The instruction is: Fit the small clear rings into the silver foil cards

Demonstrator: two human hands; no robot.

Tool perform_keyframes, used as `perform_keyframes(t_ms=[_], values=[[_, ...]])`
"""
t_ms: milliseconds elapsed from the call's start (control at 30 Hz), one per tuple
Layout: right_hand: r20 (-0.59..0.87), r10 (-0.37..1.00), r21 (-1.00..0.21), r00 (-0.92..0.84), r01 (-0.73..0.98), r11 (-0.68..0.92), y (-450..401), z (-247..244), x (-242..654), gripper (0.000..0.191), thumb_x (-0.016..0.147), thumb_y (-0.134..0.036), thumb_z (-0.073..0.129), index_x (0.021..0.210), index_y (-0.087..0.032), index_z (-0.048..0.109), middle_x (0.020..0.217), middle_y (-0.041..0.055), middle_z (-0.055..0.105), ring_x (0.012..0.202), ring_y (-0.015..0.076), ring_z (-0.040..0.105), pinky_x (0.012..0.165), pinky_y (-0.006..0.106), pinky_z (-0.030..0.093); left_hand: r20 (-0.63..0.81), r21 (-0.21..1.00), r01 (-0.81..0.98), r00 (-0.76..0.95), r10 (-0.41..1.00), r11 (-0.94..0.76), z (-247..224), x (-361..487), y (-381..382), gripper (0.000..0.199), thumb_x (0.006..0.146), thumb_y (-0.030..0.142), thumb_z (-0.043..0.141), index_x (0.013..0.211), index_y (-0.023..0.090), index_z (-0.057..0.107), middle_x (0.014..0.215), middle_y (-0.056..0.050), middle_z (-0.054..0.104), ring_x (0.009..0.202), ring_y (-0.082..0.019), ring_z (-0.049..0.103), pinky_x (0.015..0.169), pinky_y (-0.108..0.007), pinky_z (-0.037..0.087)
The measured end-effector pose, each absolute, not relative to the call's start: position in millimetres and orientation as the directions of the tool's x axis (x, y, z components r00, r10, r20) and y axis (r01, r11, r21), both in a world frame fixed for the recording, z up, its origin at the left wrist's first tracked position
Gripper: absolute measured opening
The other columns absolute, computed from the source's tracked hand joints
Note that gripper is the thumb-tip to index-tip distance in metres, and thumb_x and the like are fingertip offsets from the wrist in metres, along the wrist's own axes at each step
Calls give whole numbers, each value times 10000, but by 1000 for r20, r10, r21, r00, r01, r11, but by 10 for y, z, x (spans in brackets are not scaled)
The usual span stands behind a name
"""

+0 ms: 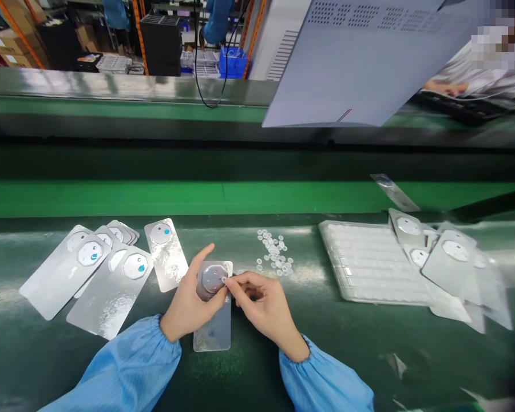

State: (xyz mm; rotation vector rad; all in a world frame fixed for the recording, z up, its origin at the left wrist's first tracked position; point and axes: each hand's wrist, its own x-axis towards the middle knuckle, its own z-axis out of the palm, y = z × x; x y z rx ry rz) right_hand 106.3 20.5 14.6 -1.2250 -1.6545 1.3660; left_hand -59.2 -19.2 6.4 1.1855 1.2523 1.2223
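A metal plate [213, 332] with a round recess near its top lies on the green table in front of me. My left hand [195, 303] rests over its left side, thumb beside the recess and index finger stretched upward. The fingertips of my right hand [261, 303] pinch a small clear ring [224, 280] at the recess's right edge. Beyond my right hand, several similar clear rings [274, 252] are scattered. Another plate [171, 263] with a blue dot in its round part lies just left of my left hand.
Several overlapping plates [111, 306] lie at the left. At the right, a ribbed clear tray [364, 263] sits beside a pile of plates [450, 266]. A grey panel [343, 68] hangs above the far rail. A person's hand [448, 87] shows at the far right.
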Motion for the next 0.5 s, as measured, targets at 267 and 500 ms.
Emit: perform_keyframes(t_ms=[267, 500], values=[[-65, 942, -958, -329, 286, 34, 180, 96, 1031, 349, 918, -496, 671, 781, -184, 744, 672, 53, 705, 538, 149, 585, 487, 264, 450, -35, 994, -101, -21, 999, 32, 82, -571, -201, 990, 906, 246, 667, 1644, 253, 6, 933, -3, 667, 769, -112, 635, 802, -243, 554], [-159, 928, -957, -338, 284, -61, 215, 180, 1049, 402, 858, -561, 719, 689, -198, 676, 608, 40, 672, 529, 160, 581, 492, 276, 442, -72, 991, -109, 13, 997, 73, 42, -626, -227, 923, 927, 258, 650, 1645, 232, 71, 971, -13, 690, 774, -112, 624, 795, -241, 532]])
